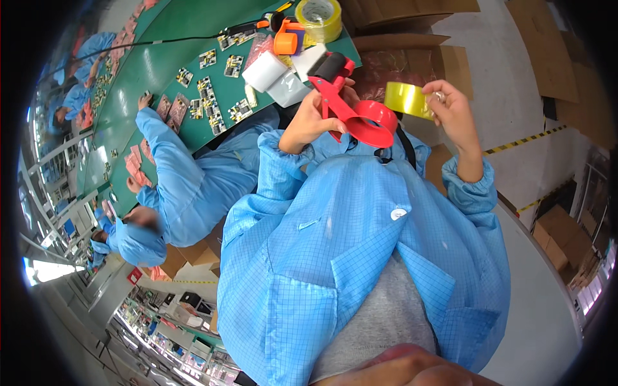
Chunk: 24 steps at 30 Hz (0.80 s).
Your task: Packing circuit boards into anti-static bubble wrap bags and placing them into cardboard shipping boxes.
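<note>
Evidently, the broad green table is taking up the upper left of the frame, and a seated co-worker in blue is leaning over it from the left-centre. At the upper centre, the standing person in the blue coat is holding both hands out in front of the chest. Their left hand is gripping the red tape dispenser, the thumb lying below the frame and the fingers wrapping behind it. Right of that, the yellow tape roll is sitting just beside the dispenser's round hub; I'm not managing to make out whether the two are touching. Their right hand is pinching the roll's right edge between thumb and fingertips.

I'm judging the step to be mounting the roll on that hub. For doing it well, the left hand should be holding the frame steady, with its fingers staying away from the cutting end by the black roller. The right hand should be keeping the roll square to the hub and pressing evenly, since a tilted core would probably be binding. It should also be minding which way the tape is unwinding, and freeing the loose end first, so that it isn't sticking to the sleeve.
</note>
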Motion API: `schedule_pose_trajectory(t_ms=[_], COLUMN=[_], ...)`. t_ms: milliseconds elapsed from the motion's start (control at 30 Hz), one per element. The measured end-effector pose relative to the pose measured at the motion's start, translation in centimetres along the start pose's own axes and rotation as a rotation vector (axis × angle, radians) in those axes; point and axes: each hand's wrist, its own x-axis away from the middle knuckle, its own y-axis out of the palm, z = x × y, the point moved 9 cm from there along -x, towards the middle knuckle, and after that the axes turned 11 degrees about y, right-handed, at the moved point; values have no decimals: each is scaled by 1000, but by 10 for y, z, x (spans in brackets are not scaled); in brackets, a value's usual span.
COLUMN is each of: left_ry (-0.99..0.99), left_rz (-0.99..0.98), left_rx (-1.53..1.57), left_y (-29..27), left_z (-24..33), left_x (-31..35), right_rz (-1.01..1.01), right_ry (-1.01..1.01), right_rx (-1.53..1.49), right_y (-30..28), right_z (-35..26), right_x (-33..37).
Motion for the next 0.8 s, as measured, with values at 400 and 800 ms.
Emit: schedule_pose_trajectory(t_ms=[400,800], left_ry=[101,90], left_rz=[63,-107], left_rx=[-24,343], left_y=[-2,10], left_z=[13,31], left_x=[-2,-1], right_rz=[-45,-454], right_ry=[-118,-273], right_rx=[-417,-62], right_y=[13,44], right_z=[-51,-92], right_x=[18,34])
